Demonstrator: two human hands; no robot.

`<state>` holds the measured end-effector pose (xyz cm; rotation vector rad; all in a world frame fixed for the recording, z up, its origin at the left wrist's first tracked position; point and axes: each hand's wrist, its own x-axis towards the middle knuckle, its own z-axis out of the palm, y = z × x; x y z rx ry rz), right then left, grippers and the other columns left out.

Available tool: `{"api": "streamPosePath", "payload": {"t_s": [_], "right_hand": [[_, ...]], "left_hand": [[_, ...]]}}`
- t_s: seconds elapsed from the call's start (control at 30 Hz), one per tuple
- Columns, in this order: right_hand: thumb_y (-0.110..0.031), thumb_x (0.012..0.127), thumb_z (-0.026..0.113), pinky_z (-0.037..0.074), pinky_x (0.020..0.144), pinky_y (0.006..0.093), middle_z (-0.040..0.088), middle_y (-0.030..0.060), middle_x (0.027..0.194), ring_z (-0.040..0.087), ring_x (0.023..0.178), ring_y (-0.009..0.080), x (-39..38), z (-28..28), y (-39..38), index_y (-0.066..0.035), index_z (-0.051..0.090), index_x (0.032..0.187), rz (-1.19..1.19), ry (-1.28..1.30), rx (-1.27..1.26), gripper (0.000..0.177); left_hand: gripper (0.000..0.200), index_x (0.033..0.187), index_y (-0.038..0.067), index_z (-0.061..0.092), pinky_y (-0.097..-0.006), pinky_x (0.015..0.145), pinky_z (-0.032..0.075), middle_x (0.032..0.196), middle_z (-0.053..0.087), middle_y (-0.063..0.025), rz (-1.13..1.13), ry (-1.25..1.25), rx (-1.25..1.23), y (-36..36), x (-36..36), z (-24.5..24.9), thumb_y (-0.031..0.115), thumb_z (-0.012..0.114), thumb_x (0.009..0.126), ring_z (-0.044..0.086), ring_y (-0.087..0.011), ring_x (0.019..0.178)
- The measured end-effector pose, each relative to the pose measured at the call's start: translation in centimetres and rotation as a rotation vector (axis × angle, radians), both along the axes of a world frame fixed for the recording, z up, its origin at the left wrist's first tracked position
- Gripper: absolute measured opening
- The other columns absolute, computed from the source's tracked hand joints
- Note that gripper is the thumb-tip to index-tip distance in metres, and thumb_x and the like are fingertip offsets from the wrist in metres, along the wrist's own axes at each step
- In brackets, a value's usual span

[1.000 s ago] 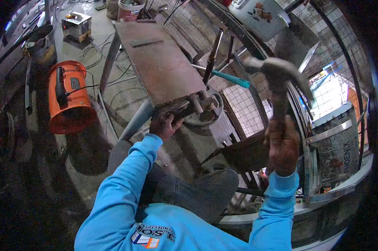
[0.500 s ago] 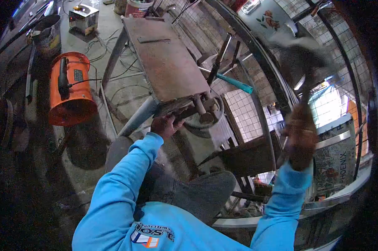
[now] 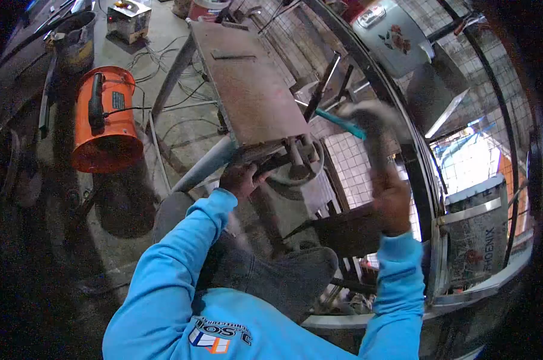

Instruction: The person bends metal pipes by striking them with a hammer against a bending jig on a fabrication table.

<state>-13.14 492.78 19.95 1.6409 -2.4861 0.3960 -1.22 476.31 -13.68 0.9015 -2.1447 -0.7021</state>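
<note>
My right hand (image 3: 392, 201) is wrapped round the handle of a hammer (image 3: 374, 120), raised to the right of a narrow metal bench (image 3: 253, 99). The hammer's head is smeared by motion. At the bench's near end, my left hand (image 3: 240, 180) is closed on a dark metal bar (image 3: 275, 163), partly hidden by the fingers and the bench edge. Just beyond it, a short rod-like piece (image 3: 296, 155) sticks out from under the bench top, beside a round rim (image 3: 310, 174). A flat strip of metal (image 3: 234, 56) lies on the bench top.
An orange blower (image 3: 106, 120) stands on the floor at left, its cable running towards the bench. A shiny metal box (image 3: 128, 23) and a dark bucket (image 3: 76, 42) are behind it. A teal-handled tool (image 3: 342, 124) and a metal frame (image 3: 412, 156) are at right.
My right hand has swung left with the hammer, closer to the bench end. My left hand keeps its grip on the metal bar. The whole view has shifted slightly.
</note>
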Motion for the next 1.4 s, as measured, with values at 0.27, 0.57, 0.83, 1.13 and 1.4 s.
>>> {"api": "streamPosePath", "payload": {"t_s": [0.27,0.57,0.83,1.13,1.4], "right_hand": [[-0.037,0.094,0.049,0.047,0.062,0.0315,0.054,0.0093,0.078,0.055,0.067,0.0178,1.5,4.5,1.3,-0.003,0.052,0.096,0.355,-0.148,-0.496,0.034],[-0.025,0.091,0.058,0.045,0.056,0.0334,0.063,0.0121,0.077,0.061,0.066,0.0238,-4.1,-1.5,0.8,-0.004,0.062,0.095,0.167,0.264,-0.259,0.021],[-0.056,0.094,0.039,0.044,0.057,0.0276,0.048,0.0051,0.064,0.048,0.056,0.0146,5.0,8.5,-0.5,-0.006,0.047,0.081,0.243,-0.143,-0.935,0.052],[-0.034,0.090,0.058,0.042,0.054,0.0494,0.056,0.0279,0.070,0.056,0.062,0.0435,-2.9,-3.1,-0.2,-0.003,0.058,0.098,0.105,0.043,-0.076,0.032],[-0.045,0.097,0.038,0.049,0.062,0.0350,0.054,0.0091,0.073,0.054,0.063,0.0209,2.8,4.2,-0.3,-0.003,0.052,0.095,0.423,-0.268,-0.751,0.044]], "left_hand": [[0.045,0.106,0.003,0.063,-0.0478,0.093,0.043,0.110,0.060,-0.0192,0.022,0.100,-0.079,-0.4,-0.4,1.8,0.041,0.066,0.082,0.056,-0.0386,0.100],[0.048,0.106,0.002,0.063,-0.0464,0.091,0.045,0.113,0.060,-0.0225,-0.001,-0.045,0.039,-0.5,-0.8,0.4,0.045,0.059,0.085,0.058,-0.0406,0.100],[0.052,0.111,0.001,0.060,-0.0468,0.094,0.044,0.112,0.060,-0.0223,-0.087,0.003,0.076,-0.5,-0.4,2.5,0.047,0.058,0.086,0.056,-0.0400,0.104],[0.052,0.110,0.002,0.060,-0.0468,0.092,0.045,0.110,0.060,-0.0226,-0.042,0.061,0.058,-1.3,-0.8,1.4,0.047,0.060,0.084,0.057,-0.0409,0.100],[0.048,0.091,0.004,0.064,-0.0494,0.079,0.051,0.104,0.063,-0.0224,0.045,0.139,-0.099,-0.9,-0.9,0.8,0.051,0.056,0.085,0.062,-0.0414,0.089]]}}
